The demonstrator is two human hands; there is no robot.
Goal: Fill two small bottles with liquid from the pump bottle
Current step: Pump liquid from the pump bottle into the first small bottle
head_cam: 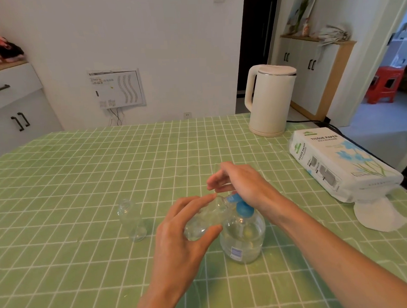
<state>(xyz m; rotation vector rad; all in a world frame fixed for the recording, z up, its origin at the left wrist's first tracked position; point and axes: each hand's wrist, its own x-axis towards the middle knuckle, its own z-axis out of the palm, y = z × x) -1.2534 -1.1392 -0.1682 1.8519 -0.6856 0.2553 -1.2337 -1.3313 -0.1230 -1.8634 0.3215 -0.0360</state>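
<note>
Head view: left hand [179, 236] fingers [200, 201] pinch a tilted small bottle [201, 219] at the pump bottle [244, 237] spout; right hand [242, 184] fingers loosely spread over the pump; clear, likely slippery and light, best gripped mid-body; second bottle [131, 220] stands on the surface [68, 186]

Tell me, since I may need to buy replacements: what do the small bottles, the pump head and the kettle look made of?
Both small bottles, the held one and the standing one, look like clear glass or hard plastic; the tablecloth shows through them. The pump head looks like opaque blue plastic, smooth. The kettle has a matte cream shell, probably plastic, with a metallic-looking rim at the lid.
</note>
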